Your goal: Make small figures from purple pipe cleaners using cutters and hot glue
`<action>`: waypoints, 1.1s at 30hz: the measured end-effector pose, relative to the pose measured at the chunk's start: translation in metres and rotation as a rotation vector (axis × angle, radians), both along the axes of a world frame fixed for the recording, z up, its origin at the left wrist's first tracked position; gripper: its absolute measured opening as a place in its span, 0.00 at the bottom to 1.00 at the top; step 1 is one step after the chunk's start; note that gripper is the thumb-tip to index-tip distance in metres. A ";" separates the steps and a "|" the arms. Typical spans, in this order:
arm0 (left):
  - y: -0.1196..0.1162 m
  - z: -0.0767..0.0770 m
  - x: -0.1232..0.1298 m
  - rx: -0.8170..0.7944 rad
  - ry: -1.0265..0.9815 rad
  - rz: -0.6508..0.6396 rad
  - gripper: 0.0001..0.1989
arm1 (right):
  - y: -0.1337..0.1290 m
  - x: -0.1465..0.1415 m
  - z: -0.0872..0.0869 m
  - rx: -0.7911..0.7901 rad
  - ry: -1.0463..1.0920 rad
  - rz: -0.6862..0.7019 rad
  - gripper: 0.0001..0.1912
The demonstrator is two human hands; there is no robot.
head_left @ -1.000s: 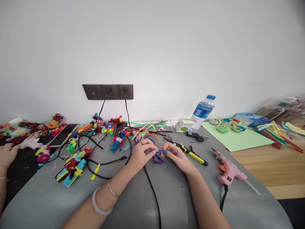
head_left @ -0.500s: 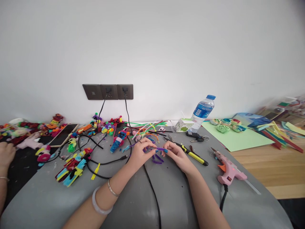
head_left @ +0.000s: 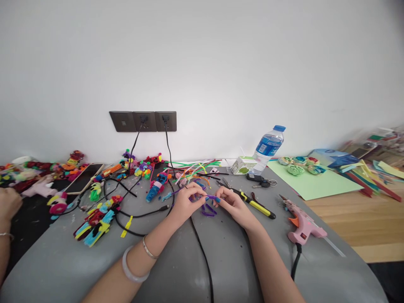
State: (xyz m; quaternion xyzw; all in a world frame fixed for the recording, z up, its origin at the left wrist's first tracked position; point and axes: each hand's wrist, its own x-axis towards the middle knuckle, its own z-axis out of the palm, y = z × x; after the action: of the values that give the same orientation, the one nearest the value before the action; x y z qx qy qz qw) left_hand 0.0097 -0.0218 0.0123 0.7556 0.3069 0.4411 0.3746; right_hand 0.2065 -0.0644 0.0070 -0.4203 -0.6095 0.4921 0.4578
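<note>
Purple strip [head_left: 212,197] is up off the tabletop [head_left: 227,261], right betw. the two hands, roughly level w/ it. L hand [head_left: 187,203] has its grip pinched on one end, thumb + fingertips pressed tog.; R hand [head_left: 232,206] has its grip pinched on the other end, blue nail polish showing. Strip lies pretty much side to side.

Just below it, a few purple bits [head_left: 208,213] lie loose on the tabletop. Behind the hands there's a messy pile of colored stems [head_left: 202,168], lots of diff. colors. Cutter [head_left: 259,207], yellow + blk, lies diagonally near the R hand, keys [head_left: 268,183] a bit behind it. Carton [head_left: 243,165] is next to the bottle [head_left: 269,147], which has a blue cap + looks tilted in this view.

Further R: pink glue gun [head_left: 303,227] on its side w/ a clear stick out the back, then green paper [head_left: 311,185] w/ some paper-ish flowers [head_left: 296,169] on it.

L side has a blue doll [head_left: 154,189], a bunch of fuzzy multicolor figures [head_left: 97,221], blk cables [head_left: 139,216] looping around, + a phone [head_left: 83,179]. Cords run up to the outlets [head_left: 143,121] on the wall. Another person's hand [head_left: 9,204] is at the far L edge, near a pink toy [head_left: 40,187].
</note>
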 end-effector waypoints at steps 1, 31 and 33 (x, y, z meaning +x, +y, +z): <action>0.000 0.000 0.000 0.001 0.000 0.003 0.04 | 0.000 0.000 0.000 0.003 -0.002 -0.001 0.16; 0.002 -0.007 0.001 0.061 0.061 -0.062 0.07 | 0.000 -0.002 0.002 -0.016 -0.052 -0.010 0.17; 0.001 -0.007 0.001 0.105 0.070 -0.066 0.07 | 0.000 -0.002 0.001 -0.020 -0.061 -0.002 0.17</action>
State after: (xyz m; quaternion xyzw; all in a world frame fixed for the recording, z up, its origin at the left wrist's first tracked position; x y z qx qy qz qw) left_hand 0.0107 -0.0204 0.0052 0.7988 0.2710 0.4175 0.3379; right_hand 0.2043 -0.0642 0.0082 -0.4401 -0.6181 0.4847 0.4352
